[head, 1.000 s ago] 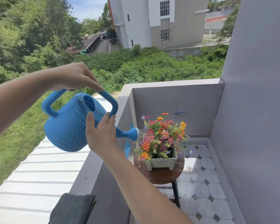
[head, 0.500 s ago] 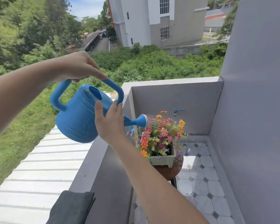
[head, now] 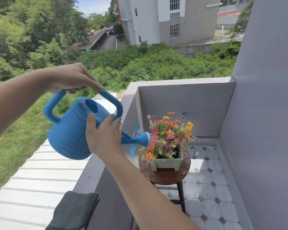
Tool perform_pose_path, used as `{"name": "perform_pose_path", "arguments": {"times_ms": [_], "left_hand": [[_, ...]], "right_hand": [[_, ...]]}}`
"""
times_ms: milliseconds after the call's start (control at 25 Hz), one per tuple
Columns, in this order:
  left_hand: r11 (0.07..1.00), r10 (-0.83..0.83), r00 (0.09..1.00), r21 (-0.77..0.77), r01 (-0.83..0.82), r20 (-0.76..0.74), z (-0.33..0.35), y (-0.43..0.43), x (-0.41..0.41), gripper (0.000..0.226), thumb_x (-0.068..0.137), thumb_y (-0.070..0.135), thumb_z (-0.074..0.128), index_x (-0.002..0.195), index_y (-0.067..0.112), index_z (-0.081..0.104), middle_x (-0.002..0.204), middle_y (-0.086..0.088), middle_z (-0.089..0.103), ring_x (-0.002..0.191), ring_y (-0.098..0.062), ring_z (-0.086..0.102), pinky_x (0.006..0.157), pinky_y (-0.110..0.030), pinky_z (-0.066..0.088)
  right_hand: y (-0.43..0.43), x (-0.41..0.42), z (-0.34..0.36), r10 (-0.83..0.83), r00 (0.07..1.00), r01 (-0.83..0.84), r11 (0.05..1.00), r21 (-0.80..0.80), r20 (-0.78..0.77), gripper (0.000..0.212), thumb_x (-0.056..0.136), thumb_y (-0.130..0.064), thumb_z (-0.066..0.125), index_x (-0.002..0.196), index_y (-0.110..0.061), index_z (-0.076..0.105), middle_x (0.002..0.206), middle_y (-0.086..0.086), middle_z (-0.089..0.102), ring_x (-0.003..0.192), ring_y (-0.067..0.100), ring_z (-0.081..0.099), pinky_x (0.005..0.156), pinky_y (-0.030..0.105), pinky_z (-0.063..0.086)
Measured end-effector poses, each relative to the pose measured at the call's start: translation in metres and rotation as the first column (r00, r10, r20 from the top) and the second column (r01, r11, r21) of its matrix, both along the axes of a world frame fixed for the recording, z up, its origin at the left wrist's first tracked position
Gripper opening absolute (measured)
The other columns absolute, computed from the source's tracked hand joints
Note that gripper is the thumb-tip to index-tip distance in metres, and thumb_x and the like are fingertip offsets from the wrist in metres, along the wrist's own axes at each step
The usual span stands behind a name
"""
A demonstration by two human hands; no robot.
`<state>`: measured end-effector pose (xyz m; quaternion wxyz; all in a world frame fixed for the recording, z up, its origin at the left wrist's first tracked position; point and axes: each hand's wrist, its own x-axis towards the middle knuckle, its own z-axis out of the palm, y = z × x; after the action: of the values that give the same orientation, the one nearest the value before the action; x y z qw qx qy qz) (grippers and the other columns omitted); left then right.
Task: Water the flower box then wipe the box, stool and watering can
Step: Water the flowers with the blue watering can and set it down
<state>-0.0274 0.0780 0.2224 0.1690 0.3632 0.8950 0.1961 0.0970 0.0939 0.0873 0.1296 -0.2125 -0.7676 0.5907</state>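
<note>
Flower box (head: pixel 166 163) sits on wooden stool (head: pixel 165 177), grey-walled balcony's tiled floor (head: pixel 209 193).

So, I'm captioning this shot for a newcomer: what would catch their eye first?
The big blue watering can tilts at centre left, the left hand gripping its top handle, the right hand flat against its side. Its spout points at the bright flower box on a round stool in the balcony corner. A dark cloth lies on the ledge, bottom left.
</note>
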Motion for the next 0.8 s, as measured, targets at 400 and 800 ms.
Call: {"name": "perform_pose_path", "arguments": {"times_ms": [400, 800], "left_hand": [[0.702, 0.091, 0.902, 0.615, -0.359, 0.423, -0.103, -0.048, -0.005, 0.011, 0.085, 0.014, 0.064, 0.08, 0.004, 0.065, 0.036, 0.014, 0.023, 0.031, -0.004, 0.017, 0.034, -0.013, 0.013], [0.302, 0.498, 0.784, 0.773, -0.558, 0.371, -0.187, -0.081, 0.017, 0.014, 0.085, 0.021, 0.066, 0.073, 0.028, 0.07, 0.049, 0.015, 0.06, 0.049, -0.002, 0.053, 0.056, -0.019, 0.044]], "right_hand": [[0.037, -0.004, -0.031, -0.003, 0.998, -0.025, 0.904, 0.426, 0.064, 0.077, 0.096, -0.052, 0.025, 0.148, -0.002, -0.002, 0.158, 0.017, -0.011, 0.145, 0.028, -0.013, 0.116, 0.039, -0.009], [0.034, -0.068, -0.08, 0.159, 0.963, -0.254, 0.804, 0.538, 0.217, 0.066, 0.098, -0.05, 0.018, 0.15, -0.014, 0.003, 0.159, 0.01, -0.008, 0.146, 0.026, -0.009, 0.117, 0.041, -0.004]]}}
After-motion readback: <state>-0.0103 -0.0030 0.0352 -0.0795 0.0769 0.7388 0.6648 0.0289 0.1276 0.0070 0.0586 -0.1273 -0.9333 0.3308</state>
